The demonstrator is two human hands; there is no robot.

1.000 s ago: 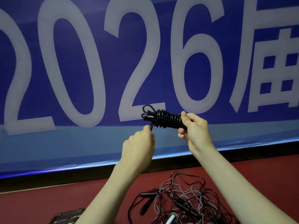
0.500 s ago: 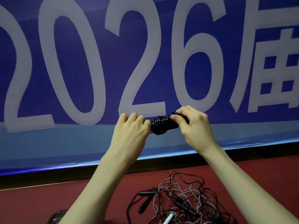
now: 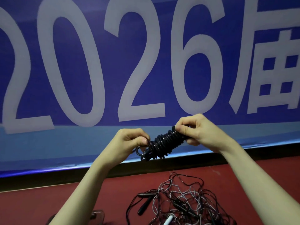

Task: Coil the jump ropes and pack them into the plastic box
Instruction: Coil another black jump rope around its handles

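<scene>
Change: the bundle [image 3: 164, 142], level a second ago, now tilts, its right end higher; the left hand [image 3: 129, 142] has dropped to the low end.
Bundle: black rope wound tight on itself, held in the air between both hands, above the tangle [image 3: 180, 203] on the red floor [image 3: 48, 203].
Handling: probably light, springy and slick; loose loops at the low end could unwind, so grip both ends.
Left fingers: curled, pinching the loose loops at the low end.
Right hand [image 3: 199, 129]: fingers and thumb clamp the high end.
Box [image 3: 97, 215]: barely visible at the bottom edge, well below the bundle.
</scene>
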